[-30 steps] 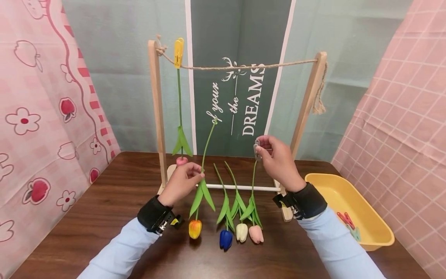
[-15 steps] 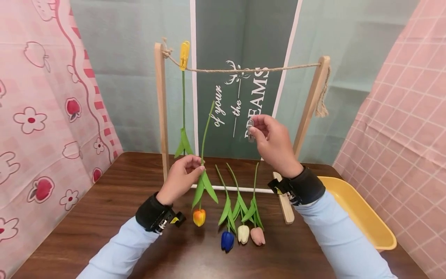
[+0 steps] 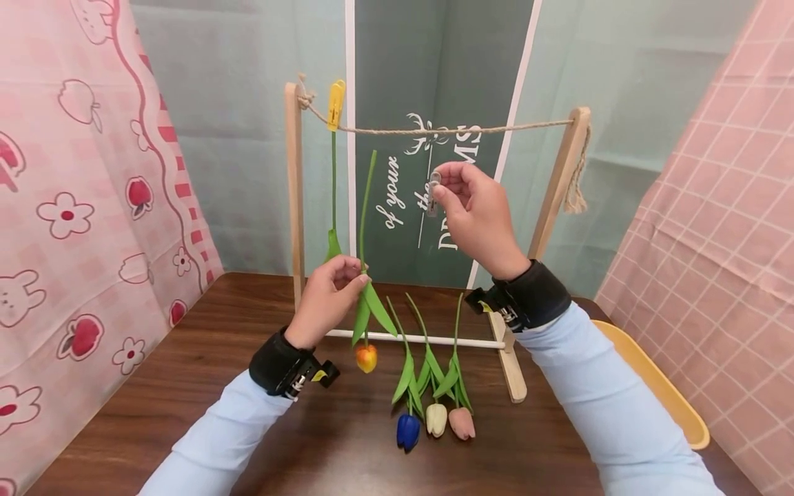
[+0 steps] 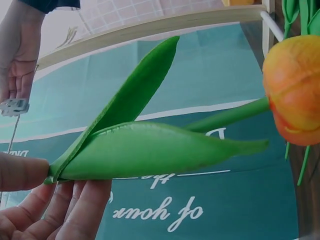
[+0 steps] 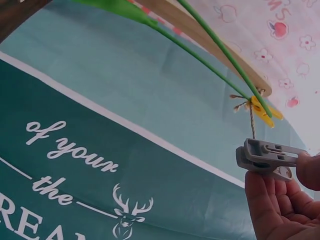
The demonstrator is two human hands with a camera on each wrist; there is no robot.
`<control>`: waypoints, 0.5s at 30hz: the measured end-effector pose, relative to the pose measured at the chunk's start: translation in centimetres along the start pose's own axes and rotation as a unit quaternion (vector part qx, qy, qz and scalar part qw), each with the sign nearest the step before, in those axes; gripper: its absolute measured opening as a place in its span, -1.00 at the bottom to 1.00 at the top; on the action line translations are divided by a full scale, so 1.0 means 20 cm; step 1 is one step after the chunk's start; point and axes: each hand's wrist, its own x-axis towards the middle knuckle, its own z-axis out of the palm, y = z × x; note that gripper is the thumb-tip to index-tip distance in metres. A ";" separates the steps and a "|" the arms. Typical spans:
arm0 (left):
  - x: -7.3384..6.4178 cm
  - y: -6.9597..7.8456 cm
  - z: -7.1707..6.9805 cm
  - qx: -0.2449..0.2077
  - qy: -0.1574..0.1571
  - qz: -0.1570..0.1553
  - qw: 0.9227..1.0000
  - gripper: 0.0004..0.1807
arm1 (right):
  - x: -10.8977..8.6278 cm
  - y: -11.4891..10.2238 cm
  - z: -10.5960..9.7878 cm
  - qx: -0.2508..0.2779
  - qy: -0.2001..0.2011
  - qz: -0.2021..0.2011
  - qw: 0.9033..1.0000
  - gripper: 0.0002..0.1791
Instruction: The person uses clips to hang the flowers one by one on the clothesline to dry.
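Observation:
My left hand pinches the green stem of an orange-yellow artificial tulip, just above its leaves. The bloom hangs downward and the bare stem end points up, below the rope. In the left wrist view, thumb and fingertips grip the tulip's leaf base. My right hand holds a grey clothespin by its handle end, below the rope and right of the stem. A yellow clothespin fastens another tulip's stem to the rope at the left; its bloom is hidden behind my left hand.
The rope runs between two wooden posts joined low down by a white rod. Blue, white and pink tulips lie on the brown table. A yellow bin sits at the right, partly behind my right arm.
Both hands have risen toward the rope, the left lifting the orange-yellow tulip, the right bringing the grey clothespin up and leftward. The view has shifted slightly.

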 end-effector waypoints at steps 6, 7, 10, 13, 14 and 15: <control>0.04 0.02 0.00 -0.002 0.009 0.005 1.000 -0.84 | 0.07 -0.04 0.01 0.021 0.017 0.000 1.000 -0.80; 0.04 0.02 -0.01 -0.004 0.011 0.004 1.000 -0.84 | 0.08 -0.04 0.01 0.028 0.020 0.004 0.999 -0.80; 0.06 0.02 -0.01 -0.005 0.018 0.000 1.000 -0.84 | 0.12 -0.06 0.01 0.059 0.029 0.020 0.998 -0.79; 0.08 0.04 -0.01 0.000 0.025 -0.002 1.000 -0.84 | 0.17 -0.09 0.01 0.090 0.036 0.034 0.995 -0.81; 0.08 0.04 -0.01 0.003 0.026 -0.001 1.000 -0.84 | 0.18 -0.09 0.01 0.098 0.037 0.035 0.994 -0.82; 0.08 0.05 -0.01 0.004 0.027 -0.001 1.000 -0.84 | 0.20 -0.10 0.01 0.104 0.038 0.037 0.993 -0.82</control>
